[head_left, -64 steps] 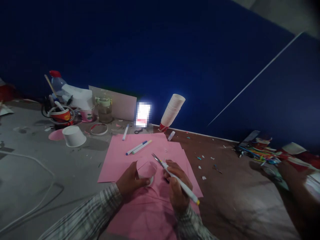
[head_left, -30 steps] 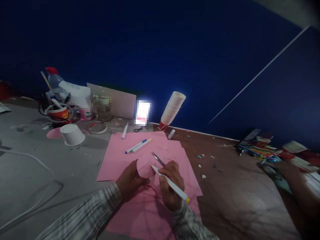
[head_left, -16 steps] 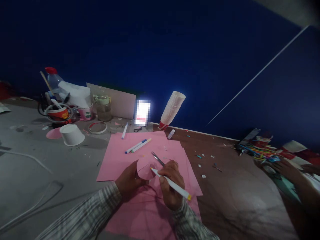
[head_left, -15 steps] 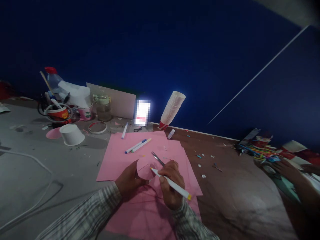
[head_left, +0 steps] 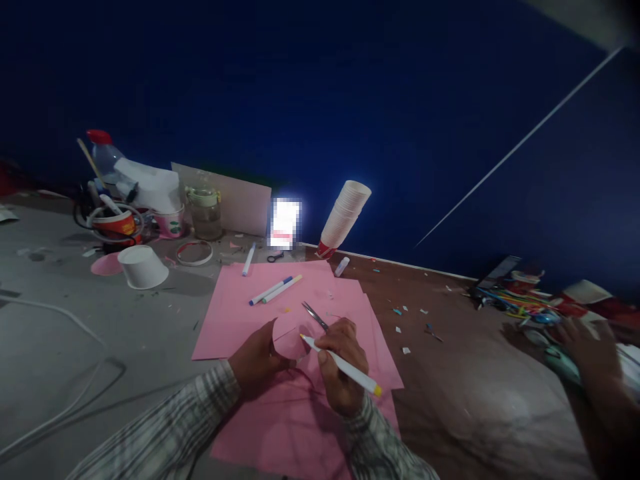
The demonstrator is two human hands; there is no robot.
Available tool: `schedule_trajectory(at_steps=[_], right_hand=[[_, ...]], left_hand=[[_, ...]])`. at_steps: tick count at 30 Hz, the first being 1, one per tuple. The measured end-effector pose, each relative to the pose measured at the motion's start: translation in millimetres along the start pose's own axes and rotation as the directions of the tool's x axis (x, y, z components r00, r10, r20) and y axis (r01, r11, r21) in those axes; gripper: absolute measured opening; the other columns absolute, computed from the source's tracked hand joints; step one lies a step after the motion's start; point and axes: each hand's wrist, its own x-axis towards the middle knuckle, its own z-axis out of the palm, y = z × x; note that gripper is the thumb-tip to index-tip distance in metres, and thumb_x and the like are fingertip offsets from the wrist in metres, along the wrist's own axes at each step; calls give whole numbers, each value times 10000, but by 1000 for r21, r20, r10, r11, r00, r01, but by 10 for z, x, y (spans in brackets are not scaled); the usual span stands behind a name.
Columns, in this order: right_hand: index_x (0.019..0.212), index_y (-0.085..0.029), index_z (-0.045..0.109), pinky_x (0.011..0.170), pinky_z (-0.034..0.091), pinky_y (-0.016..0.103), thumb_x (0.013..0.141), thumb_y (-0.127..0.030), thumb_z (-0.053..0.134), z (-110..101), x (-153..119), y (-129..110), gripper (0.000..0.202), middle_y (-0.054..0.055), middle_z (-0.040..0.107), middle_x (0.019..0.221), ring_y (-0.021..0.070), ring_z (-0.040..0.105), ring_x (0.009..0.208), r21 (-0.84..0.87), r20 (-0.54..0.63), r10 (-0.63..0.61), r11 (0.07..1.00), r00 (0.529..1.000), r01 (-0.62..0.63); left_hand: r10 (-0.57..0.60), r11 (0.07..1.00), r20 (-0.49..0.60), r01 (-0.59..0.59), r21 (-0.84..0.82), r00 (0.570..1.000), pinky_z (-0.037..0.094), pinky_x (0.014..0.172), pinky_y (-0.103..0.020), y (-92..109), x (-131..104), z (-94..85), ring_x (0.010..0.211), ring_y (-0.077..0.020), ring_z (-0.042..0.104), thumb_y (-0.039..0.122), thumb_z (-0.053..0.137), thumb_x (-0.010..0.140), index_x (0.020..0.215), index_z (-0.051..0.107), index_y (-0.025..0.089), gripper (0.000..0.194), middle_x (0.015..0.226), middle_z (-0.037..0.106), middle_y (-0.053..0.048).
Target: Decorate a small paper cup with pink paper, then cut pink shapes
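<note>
My left hand (head_left: 257, 357) is closed on a round pink paper piece (head_left: 287, 338), with the thumb at its near edge. In my right hand (head_left: 345, 363) is a white marker (head_left: 353, 373) with a yellow end, and its yellow tip points at the pink piece's right side. Scissors (head_left: 315, 315) stick out beyond my right knuckles; their handles are hidden, so I cannot tell whether the hand also grips them. Stacked pink sheets (head_left: 230, 320) lie under both hands. Farther back on them rest a blue marker (head_left: 270, 291) and a green-ended marker (head_left: 283, 289).
A leaning stack of paper cups (head_left: 345, 217) stands by the wall near a glowing, pixelated screen (head_left: 285, 223). On the left are a white tub (head_left: 143, 267), a jar (head_left: 205, 213) and a pen cup (head_left: 116, 227). Another person's hand (head_left: 590, 347) is at the right.
My two hands, the pink paper piece and the marker stay almost in place. The other person's hand at the right has shifted slightly. The whole view has moved a little.
</note>
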Motion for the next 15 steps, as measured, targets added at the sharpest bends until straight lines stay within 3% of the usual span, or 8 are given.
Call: schedule_trajectory(at_steps=[7,15], right_hand=[[795,-226,617,694,412,411,845,-196,513,-14,21,-8,120,8,577,654,199,521,661,-40,17,-9,999,1000,10],[714,-219,578,697,376,382,842,-185,490,-76,51,-6,159,-23,517,589,172,494,633,-12,53,5,1000,999,-4]], left_hand=[[3,1000,-2,-3,20,1000,464,1003,-409,28,3,-12,1109,-291,617,217,748,676,1133,639,149,475,1163,703,-97],[-27,999,3,28,-23,1000,489,937,-408,-21,5,-39,1046,-283,621,289,764,684,1119,616,147,480,1121,701,-100]])
